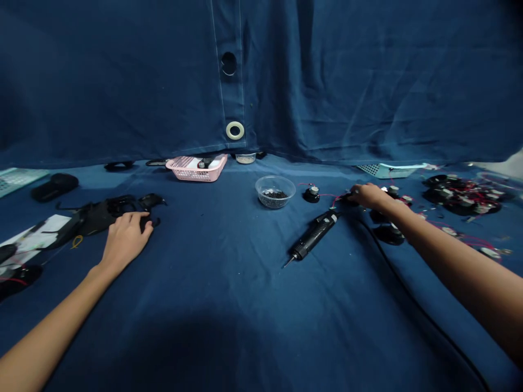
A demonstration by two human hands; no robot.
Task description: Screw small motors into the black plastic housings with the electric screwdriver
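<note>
On the left, my left hand [127,237] lies over the near end of a cluster of black plastic parts [93,220], fingers curled round a black piece that they partly hide. Out to the right, my right hand [368,195] has its fingers closed on a small black round part [348,199] with red wire, mostly covered by the fingertips. A similar black part [311,194] with a white top sits to its left. Below it lies a black electric screwdriver [316,234], its bit pointing toward the lower left.
A clear plastic bowl [275,191] holds small dark screws. Behind it are a pink basket [196,169] and a green basket [388,171]. Many wired black parts [461,194] pile up at the right. A black cable [402,288] runs down the blue cloth. A blue curtain [327,81] hangs at the back.
</note>
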